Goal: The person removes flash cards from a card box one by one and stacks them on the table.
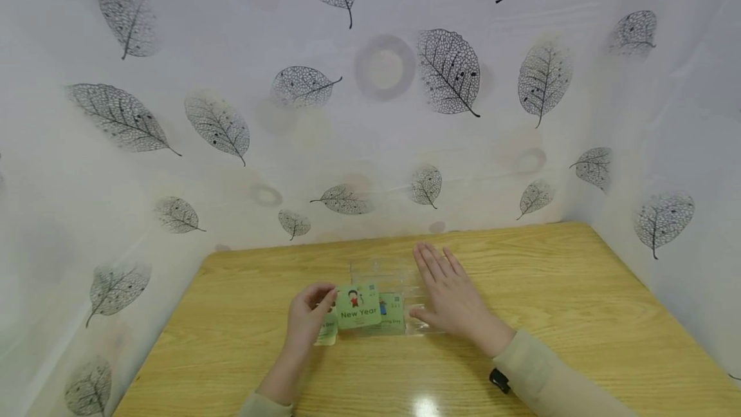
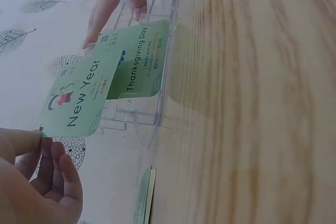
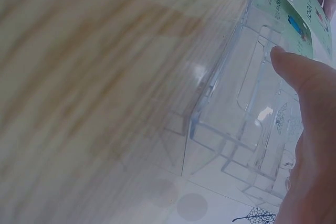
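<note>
My left hand (image 1: 305, 315) pinches a green "New Year" card (image 1: 357, 314) by its left edge, thumb against fingers. A clear plastic holder with stepped tiers (image 3: 231, 93) stands on the table. In one of its front pockets sits a green "Thanksgiving Day" card (image 2: 149, 66), partly covered by the held card. The held card slants in front of the holder's left part; whether it touches a pocket I cannot tell. My right hand (image 1: 454, 298) lies over the holder's right side, fingers extended and thumb apart. Beside the left hand is a small stack of green cards (image 2: 143, 198).
The wooden table (image 1: 231, 346) reaches back to a pale cloth with leaf prints (image 1: 370, 134), which also hangs along both sides. A small black object (image 1: 499, 380) shows at the right sleeve.
</note>
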A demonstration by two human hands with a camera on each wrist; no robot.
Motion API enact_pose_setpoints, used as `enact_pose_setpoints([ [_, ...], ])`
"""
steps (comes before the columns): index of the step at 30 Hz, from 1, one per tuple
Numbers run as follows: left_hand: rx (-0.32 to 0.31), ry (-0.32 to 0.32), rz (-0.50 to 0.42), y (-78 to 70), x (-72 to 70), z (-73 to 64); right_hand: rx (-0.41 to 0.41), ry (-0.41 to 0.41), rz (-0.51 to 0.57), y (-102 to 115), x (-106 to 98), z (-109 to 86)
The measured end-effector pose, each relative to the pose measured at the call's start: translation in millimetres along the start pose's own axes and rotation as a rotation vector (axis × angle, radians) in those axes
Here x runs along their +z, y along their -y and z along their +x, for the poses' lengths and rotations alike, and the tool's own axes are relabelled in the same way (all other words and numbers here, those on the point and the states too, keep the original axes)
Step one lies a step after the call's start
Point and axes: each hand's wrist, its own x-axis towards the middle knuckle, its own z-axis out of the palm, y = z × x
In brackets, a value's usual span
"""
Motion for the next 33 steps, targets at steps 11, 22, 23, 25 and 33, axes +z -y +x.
enact_pose_setpoints([
  [11,-0.011,-0.009,0.017,1.7,-7.6,-2.5,-0.003,0.003,-0.007,-0.3,1.0,-0.4],
  [22,-0.032,-0.035,0.035,3.1,-13.6,-0.5,0.001,0.014,0.012,-1.2,1.3,0.5],
  [23,-0.038,-0.035,0.035,3.3,-14.2,-0.6,0.001,0.015,0.013,-1.4,1.4,0.7],
  [25,-0.048,-0.039,0.037,3.4,-15.1,-0.8,-0.001,0.013,0.008,-1.6,1.6,0.9],
  [33,-0.058,-0.047,0.034,4.2,-20.7,-1.7,0.002,0.022,-0.002,-1.5,1.2,0.6],
])
